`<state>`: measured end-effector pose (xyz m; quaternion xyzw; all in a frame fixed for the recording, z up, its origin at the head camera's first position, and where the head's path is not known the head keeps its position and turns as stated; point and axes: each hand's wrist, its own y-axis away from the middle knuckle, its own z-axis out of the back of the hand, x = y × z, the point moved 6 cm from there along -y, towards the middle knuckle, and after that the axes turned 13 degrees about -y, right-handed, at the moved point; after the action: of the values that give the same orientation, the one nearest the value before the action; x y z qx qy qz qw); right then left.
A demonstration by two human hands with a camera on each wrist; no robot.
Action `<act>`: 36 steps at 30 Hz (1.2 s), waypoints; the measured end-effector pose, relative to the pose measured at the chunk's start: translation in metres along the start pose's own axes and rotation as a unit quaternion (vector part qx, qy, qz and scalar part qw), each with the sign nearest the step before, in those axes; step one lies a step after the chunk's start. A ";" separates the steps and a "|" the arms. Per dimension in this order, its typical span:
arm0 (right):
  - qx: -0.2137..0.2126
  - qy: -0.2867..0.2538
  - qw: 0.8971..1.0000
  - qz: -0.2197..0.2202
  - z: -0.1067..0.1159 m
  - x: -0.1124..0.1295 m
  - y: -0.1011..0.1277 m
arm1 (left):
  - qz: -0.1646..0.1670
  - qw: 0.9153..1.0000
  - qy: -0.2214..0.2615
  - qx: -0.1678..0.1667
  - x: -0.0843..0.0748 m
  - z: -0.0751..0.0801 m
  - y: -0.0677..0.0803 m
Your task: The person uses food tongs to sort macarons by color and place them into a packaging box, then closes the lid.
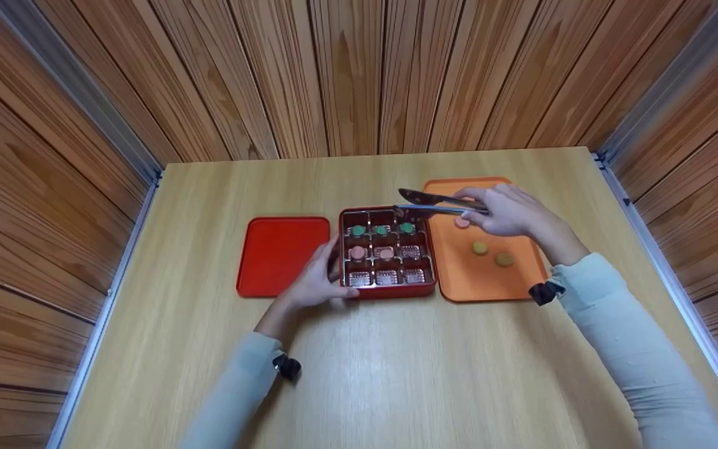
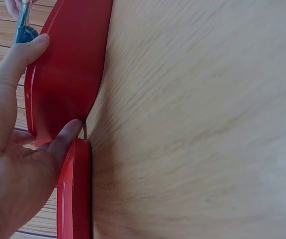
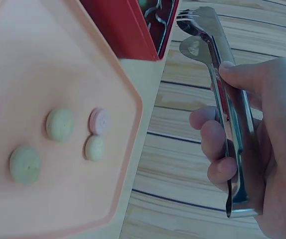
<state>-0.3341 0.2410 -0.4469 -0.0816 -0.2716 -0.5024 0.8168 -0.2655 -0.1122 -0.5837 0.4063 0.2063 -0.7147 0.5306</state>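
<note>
My left hand [image 1: 316, 280] grips the near left corner of a red box [image 1: 396, 292], thumb at the front and fingers along its left wall. The box has a dark divided insert. Green round sweets [image 1: 358, 231] fill the back row of compartments; two pink ones [image 1: 358, 252] sit in the middle row. Metal tongs [image 3: 237, 134] are in my right hand [image 1: 505, 209], thumb on one side and fingers curled round the other. Their tips stand apart above the box's back right part, with nothing visible between them.
Right of the box lies an orange tray [image 1: 459, 284] with a pink sweet [image 3: 99, 121] and yellowish ones [image 3: 25, 164]; my right hand covers part of it in the head view. A flat red lid [image 1: 281, 255] lies left of the box. Wood-panelled walls [image 1: 346, 81] enclose the table.
</note>
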 end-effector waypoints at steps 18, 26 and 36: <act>-0.020 0.017 0.999 -0.041 0.019 -0.042 0.021 | 0.005 1.000 -0.001 0.004 0.001 -0.001 0.001; -0.018 0.010 0.998 -0.060 0.026 -0.059 0.032 | 0.000 1.000 0.007 0.007 -0.001 0.000 0.001; -0.003 -0.009 0.997 -0.082 0.021 -0.077 0.041 | 0.005 1.000 -0.003 0.005 0.000 0.001 0.001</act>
<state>-0.3331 0.3295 -0.4638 -0.0663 -0.2828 -0.5679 0.7701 -0.2647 -0.1129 -0.5831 0.4075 0.1991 -0.7146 0.5325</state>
